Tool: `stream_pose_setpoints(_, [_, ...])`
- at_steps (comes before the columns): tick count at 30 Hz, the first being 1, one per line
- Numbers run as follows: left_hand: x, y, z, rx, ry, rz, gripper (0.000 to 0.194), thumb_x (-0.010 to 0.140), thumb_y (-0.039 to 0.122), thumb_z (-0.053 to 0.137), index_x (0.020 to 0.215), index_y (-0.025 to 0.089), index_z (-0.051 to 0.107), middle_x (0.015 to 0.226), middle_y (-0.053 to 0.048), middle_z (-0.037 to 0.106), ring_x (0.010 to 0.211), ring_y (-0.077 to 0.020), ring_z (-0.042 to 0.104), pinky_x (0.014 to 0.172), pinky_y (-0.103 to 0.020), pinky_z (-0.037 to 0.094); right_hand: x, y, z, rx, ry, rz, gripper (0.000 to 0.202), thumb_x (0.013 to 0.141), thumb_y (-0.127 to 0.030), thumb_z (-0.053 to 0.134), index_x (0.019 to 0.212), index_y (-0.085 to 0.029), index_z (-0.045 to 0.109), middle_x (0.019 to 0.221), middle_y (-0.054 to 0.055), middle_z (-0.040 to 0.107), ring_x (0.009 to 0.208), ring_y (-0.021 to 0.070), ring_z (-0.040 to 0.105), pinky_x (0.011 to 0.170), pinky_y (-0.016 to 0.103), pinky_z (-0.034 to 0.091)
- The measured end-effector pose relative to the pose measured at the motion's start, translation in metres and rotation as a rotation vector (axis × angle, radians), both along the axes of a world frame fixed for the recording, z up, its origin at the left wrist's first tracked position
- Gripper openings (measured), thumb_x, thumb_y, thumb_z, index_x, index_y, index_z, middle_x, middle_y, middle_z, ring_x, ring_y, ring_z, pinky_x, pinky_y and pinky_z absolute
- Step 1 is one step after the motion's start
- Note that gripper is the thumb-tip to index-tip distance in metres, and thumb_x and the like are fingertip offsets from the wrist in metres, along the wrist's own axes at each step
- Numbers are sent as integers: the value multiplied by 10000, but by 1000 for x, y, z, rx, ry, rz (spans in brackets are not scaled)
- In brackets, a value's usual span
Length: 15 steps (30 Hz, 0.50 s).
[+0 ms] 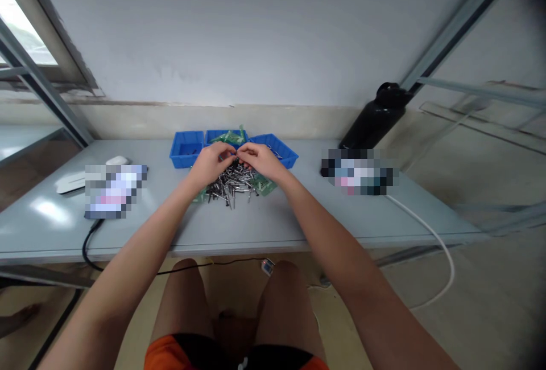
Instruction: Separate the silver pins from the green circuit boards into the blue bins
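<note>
many slender metal pieces [232,183], silvery, dark, heaped; fingers [248,151] curled, cannot tell if grasping

Blue trays [183,161], three; screws [232,181], one heap, uncountable; green plastic bags [265,185], at least two; black bottle [373,122], one.

At frame centre, you have a pile of screws [232,185] on the table [247,227], with three trays [183,161] behind it. A phone [116,192] lies at frame left; towards upper right, a bottle [373,122] is behind a device [358,173].
</note>
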<state>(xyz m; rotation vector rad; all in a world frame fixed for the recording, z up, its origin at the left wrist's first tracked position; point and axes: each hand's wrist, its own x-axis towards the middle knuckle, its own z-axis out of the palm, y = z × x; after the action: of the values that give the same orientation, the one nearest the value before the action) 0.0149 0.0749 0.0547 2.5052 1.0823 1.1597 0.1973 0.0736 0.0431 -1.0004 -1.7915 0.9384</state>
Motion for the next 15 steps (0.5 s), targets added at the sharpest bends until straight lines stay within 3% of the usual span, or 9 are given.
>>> stream_pose_setpoints(7, [-2, 2, -2, 26, 122, 57, 147, 792, 198, 531, 869, 170, 653, 810, -48, 655, 716, -156, 590, 668, -276, 460, -2, -6, 3, 237, -28, -96, 206, 799, -358, 596, 925, -195, 605, 748, 3, 625, 669, 133, 563, 655, 279, 450])
stream_pose_setpoints(15, [-2, -1, -3, 0, 173, 71, 150, 766, 203, 536, 862, 184, 650, 829, -44, 662, 746, -171, 598, 667, -281, 457, -3, -8, 4, 274, -163, -127, 150, 827, -338, 550, 848, -199, 603, 744, 9, 646, 640, 131, 551, 626, 268, 417])
